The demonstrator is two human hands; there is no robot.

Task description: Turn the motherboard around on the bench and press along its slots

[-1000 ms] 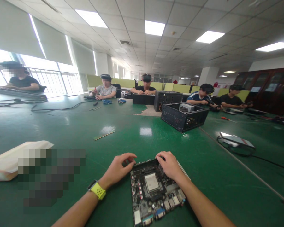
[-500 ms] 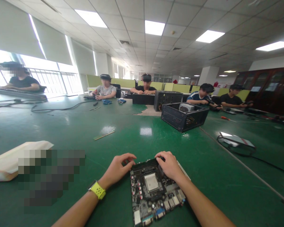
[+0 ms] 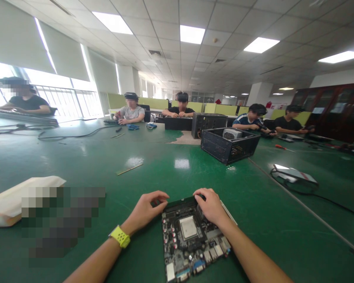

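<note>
A motherboard (image 3: 179,251) lies on the green table before me, with a square silver processor (image 3: 189,227) in its socket and several ports along the near edge. A long dark strip that looks like a memory stick (image 3: 181,204) stands along the board's far edge. At its left end, the thumb and curled fingers of my left hand (image 3: 147,210) close in, a yellow-strapped watch (image 3: 120,236) on that wrist. My right hand (image 3: 210,206) has its fingers bent over the strip's right end, hiding the board's far right corner.
To the left lie a whitish packet (image 3: 6,200) and a blurred dark object (image 3: 67,224). An open black computer case (image 3: 218,149) stands farther back. On the right are a white box-like device with a cable (image 3: 297,177) and a screwdriver (image 3: 280,147). Several people sit around the table.
Both hands stay almost still at the board's far edge. The motherboard keeps its place, and the view has shifted only very slightly.
</note>
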